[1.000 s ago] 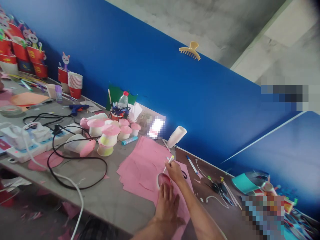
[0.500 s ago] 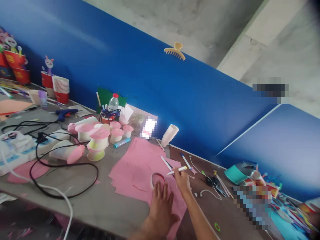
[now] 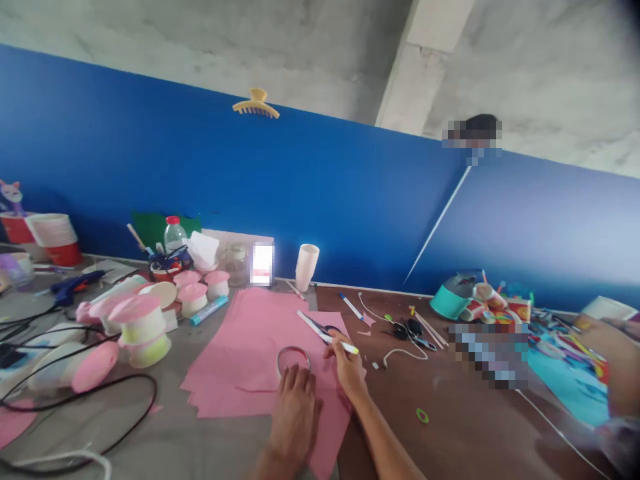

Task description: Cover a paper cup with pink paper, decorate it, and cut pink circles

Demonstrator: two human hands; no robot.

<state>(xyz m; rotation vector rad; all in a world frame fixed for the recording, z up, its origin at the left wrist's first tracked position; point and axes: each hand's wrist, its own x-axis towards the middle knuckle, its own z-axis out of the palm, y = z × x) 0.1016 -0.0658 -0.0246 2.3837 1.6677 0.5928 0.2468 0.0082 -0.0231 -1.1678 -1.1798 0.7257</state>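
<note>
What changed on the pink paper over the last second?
The right hand drew its white marker back from the round cup rim toward the right; the marker now lies flatter, clear of the rim. The camera view also swung right. Unchanged: the left hand lies flat on the pink paper with fingertips at the rim, and the right hand's grip on the marker holds.

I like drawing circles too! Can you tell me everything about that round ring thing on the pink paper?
The ring is a thin round hoop, pale on its rim with pink paper showing through its open middle. It lies flat on the stack of pink paper. The left hand lies flat with its fingertips at the ring's near edge. The right hand, beside it, holds a white pen. Its material is too blurred to tell.
</note>
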